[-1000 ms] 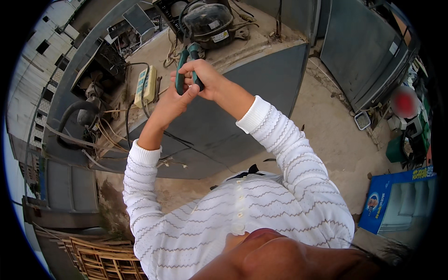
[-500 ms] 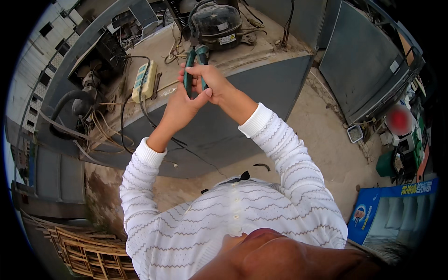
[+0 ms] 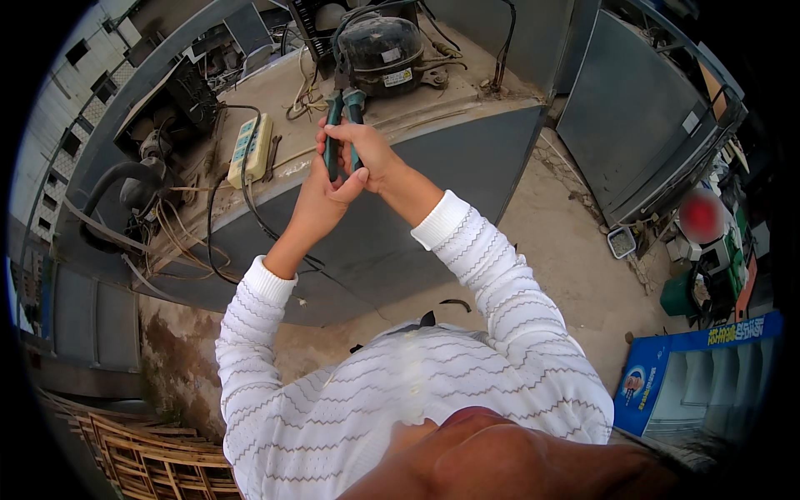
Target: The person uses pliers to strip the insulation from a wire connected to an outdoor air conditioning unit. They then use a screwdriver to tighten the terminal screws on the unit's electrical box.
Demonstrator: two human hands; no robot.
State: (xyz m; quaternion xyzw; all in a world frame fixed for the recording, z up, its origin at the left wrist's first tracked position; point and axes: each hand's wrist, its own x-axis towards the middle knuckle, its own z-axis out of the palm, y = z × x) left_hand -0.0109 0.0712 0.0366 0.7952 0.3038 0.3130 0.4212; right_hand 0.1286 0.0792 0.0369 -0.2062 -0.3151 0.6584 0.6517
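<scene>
Both my hands are closed around a pair of pliers (image 3: 355, 110) with green and black handles. My left hand (image 3: 319, 202) grips low on the handles, and my right hand (image 3: 372, 155) wraps them from the right, its fingers partly hidden. The handles stand slightly apart. The pliers' dark head points away from me beside a black compressor (image 3: 379, 57), close to a dark cable running over it. What lies between the jaws, if anything, is too small to make out.
The worn bench top (image 3: 308, 137) bears a cream power strip (image 3: 251, 148), a wrench (image 3: 272, 155) and loose wires. A motor with a thick black hose (image 3: 125, 177) stands at the left. Grey panels (image 3: 637, 112), a green bin (image 3: 677, 293) and a blue-edged cabinet (image 3: 640, 387) are at the right.
The whole view has shifted slightly, with most things now a little farther left. Both my hands keep their grip on the pliers near the compressor.
</scene>
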